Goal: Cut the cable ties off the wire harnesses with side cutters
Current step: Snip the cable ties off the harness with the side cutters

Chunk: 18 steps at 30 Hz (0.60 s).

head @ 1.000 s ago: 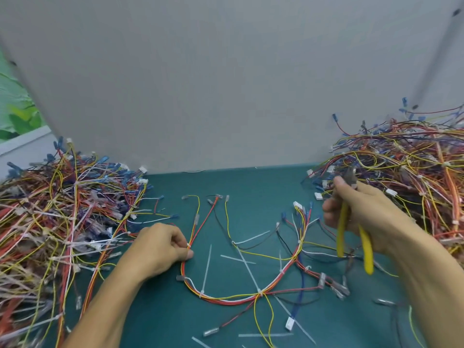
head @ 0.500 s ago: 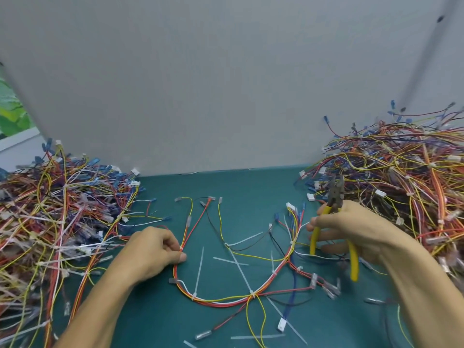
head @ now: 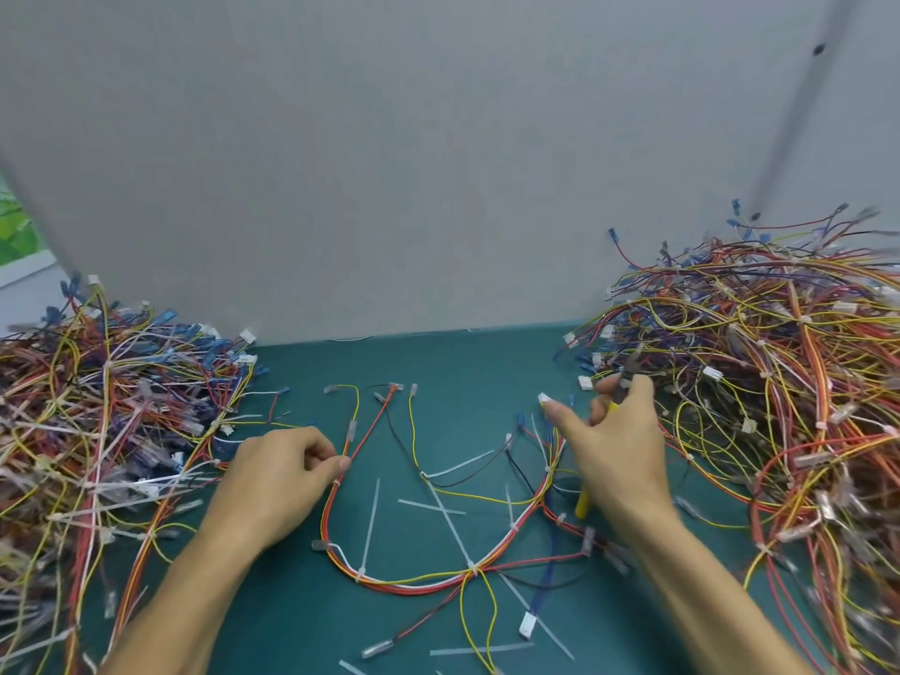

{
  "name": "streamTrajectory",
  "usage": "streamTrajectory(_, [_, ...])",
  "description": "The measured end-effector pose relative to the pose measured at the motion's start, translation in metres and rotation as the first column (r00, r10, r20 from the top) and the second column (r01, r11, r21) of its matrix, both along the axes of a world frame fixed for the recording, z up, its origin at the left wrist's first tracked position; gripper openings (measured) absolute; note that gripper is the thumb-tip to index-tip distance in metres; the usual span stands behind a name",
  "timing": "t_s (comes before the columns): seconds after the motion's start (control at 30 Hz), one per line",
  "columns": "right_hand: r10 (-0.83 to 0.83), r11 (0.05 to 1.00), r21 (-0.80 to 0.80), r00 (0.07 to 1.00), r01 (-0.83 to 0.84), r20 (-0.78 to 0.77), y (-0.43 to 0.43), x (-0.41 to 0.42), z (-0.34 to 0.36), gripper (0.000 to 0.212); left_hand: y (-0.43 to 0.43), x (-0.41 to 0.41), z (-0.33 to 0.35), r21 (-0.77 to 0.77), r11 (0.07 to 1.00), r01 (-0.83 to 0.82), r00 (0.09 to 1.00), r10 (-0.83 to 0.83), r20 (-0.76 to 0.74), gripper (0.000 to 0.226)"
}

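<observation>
the u-shaped harness of red, orange, yellow and white wires lies on the dark green mat between the two hands, with thin white cable ties cinched round it. the left hand pinches its left branch between thumb and curled fingers. the right hand, blurred, curls round the yellow-handled side cutters, its index finger stretched out just beside a white connector. tangled wire heaps sit far left and right; loose white tie strips lie inside the loop.
</observation>
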State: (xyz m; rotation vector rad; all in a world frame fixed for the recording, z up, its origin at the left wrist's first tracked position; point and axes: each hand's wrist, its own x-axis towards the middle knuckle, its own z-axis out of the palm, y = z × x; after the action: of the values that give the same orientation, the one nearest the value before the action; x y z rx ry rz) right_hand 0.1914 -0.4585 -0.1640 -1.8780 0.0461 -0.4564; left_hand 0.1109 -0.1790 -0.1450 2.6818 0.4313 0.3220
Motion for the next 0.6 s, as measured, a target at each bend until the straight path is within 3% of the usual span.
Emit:
streamTrajectory(0.1, [0.052, 0.994, -0.1, 0.999, -0.053, -0.015, 0.007, 0.0, -0.011, 0.045, -0.004, -0.001, 0.002, 0.004, 1.0, 0.029, 0.997, -0.029, 0.07, 0.015])
streamTrajectory(0.2, [0.072, 0.984, -0.151, 0.989, -0.092, -0.132, 0.01, 0.002, -0.014, 0.028, -0.007, -0.002, 0.004, -0.006, 0.998, 0.056, 0.991, -0.055, 0.126, 0.015])
streamTrajectory(0.4, [0.116, 0.992, -0.039, 0.982, -0.123, -0.147, 0.007, 0.0, 0.002, 0.041, -0.019, -0.007, 0.012, -0.045, 0.983, 0.178, 0.96, -0.163, 0.23, 0.01])
streamTrajectory(0.47, [0.112, 0.982, -0.134, 0.985, -0.13, -0.133, -0.004, 0.001, 0.016, 0.033, -0.024, -0.008, 0.016, -0.047, 0.973, 0.225, 0.948, -0.207, 0.243, 0.011])
streamTrajectory(0.6, [0.226, 0.92, -0.254, 0.934, -0.298, -0.278, -0.025, 0.0, 0.044, 0.035, -0.035, -0.005, 0.029, -0.026, 0.949, 0.313, 0.929, -0.301, 0.215, 0.006])
